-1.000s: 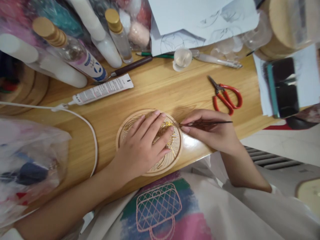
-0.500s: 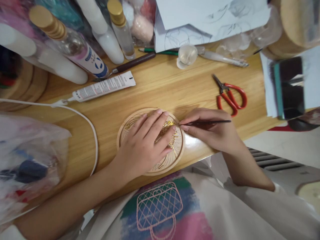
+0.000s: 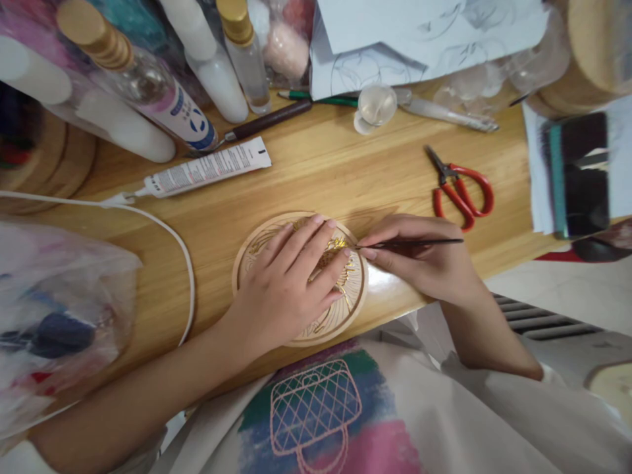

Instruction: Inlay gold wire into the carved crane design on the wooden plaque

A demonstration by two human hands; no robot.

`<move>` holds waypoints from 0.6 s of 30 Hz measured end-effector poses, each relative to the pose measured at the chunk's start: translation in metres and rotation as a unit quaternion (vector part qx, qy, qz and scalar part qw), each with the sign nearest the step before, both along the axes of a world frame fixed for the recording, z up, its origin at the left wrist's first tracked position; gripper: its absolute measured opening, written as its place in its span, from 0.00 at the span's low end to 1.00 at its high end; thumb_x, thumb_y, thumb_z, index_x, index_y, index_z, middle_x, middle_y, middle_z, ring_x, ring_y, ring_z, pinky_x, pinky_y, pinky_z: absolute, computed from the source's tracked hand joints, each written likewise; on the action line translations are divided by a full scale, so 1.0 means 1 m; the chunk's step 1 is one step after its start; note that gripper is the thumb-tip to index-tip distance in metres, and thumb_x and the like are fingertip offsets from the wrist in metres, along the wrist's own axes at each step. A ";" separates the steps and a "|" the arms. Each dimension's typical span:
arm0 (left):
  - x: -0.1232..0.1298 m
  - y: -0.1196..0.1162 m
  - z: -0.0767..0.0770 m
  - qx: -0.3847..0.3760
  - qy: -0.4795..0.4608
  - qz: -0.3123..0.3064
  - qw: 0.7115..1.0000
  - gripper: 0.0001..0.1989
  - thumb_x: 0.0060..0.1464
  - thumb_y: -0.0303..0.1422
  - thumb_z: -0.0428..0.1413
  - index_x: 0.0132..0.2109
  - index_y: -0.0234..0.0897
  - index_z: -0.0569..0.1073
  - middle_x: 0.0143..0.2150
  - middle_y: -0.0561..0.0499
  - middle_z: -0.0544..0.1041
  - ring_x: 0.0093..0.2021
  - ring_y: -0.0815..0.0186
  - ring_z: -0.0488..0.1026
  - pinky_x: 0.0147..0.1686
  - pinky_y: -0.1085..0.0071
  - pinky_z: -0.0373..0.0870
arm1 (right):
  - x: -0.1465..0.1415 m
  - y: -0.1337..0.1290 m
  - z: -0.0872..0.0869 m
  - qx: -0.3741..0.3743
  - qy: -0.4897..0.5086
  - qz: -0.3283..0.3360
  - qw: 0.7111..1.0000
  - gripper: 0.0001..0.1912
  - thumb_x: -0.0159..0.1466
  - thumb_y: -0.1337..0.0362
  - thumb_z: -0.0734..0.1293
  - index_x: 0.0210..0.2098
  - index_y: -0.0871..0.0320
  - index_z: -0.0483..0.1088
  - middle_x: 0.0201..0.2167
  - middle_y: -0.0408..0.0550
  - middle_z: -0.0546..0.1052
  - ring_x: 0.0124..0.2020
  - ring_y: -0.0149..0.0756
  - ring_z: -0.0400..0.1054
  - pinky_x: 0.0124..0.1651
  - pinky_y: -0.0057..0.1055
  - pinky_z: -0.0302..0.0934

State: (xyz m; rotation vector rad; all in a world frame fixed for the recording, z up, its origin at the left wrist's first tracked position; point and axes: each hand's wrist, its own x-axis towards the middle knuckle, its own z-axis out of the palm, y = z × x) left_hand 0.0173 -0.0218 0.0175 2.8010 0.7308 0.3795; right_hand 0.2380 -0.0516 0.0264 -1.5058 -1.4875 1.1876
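A round wooden plaque [image 3: 356, 304] with a raised rim lies near the table's front edge, bearing engraved lines and a pattern of gold wire [image 3: 340, 245]. Flat across its left and middle part rests my left hand [image 3: 291, 276], fingers stretched out and covering much of the design. At the plaque's right rim, my right hand [image 3: 419, 260] pinches slim dark tweezers [image 3: 419, 241]. Their tip points left at the gold wire, close to my left index finger. Whether the tip grips any wire is too small to tell.
Red-handled pliers [image 3: 461, 187] lie beyond my right hand. Behind the plaque are a white tube [image 3: 207, 168], a dark-handled tool [image 3: 269, 120] and a small clear cup [image 3: 376, 106]. Bottles [image 3: 180, 112] stand back left. A white cable [image 3: 190, 276] curves left, beside a plastic bag [image 3: 64, 316]. A phone [image 3: 586, 174] lies right.
The view has shifted slightly, so the things at the back appear a little farther right. Both hands keep nearly the same pose, and the tweezers stay at the plaque's right side.
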 end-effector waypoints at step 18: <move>0.000 0.000 0.000 0.014 0.001 0.002 1.000 0.18 0.62 0.38 0.54 0.56 0.33 0.71 0.61 0.34 0.69 0.64 0.48 0.65 0.60 0.52 0.64 | 0.001 -0.003 -0.003 0.042 -0.005 0.008 0.999 0.01 0.59 0.65 0.72 0.33 0.54 0.77 0.29 0.42 0.78 0.29 0.30 0.71 0.32 0.28 0.66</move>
